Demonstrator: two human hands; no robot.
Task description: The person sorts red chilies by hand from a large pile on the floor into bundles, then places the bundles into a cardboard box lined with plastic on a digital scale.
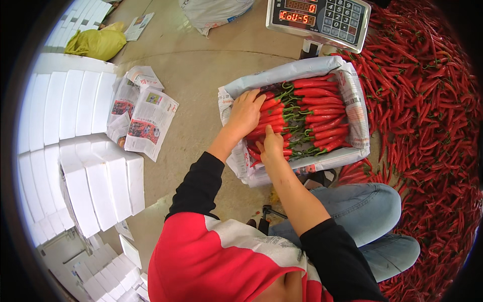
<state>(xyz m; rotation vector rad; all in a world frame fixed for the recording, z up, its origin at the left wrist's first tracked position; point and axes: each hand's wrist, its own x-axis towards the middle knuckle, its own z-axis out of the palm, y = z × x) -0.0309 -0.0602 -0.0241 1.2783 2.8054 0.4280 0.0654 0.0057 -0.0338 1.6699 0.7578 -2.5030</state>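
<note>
Before me stands an open box (pixel 360 128) lined with newspaper, holding two rows of red chili peppers. In the right row, peppers (pixel 320 101) lie side by side with their green stems toward the middle. The left row of peppers (pixel 275 120) has its stems facing the same middle gap. My left hand (pixel 246 111) lies over the outer ends of the left row, fingers spread and touching the peppers. Lower down, my right hand (pixel 272 145) touches that row, with thumb and fingers apart; whether it pinches a pepper is hidden.
Loose red chili peppers (pixel 426 113) form a large heap on the right. A digital scale (pixel 319 22) stands behind the box. At left are stacked white boxes (pixel 102 185), newspaper sheets (pixel 151 124) and a yellow bag (pixel 96 43). A white sack (pixel 215 13) sits at the back.
</note>
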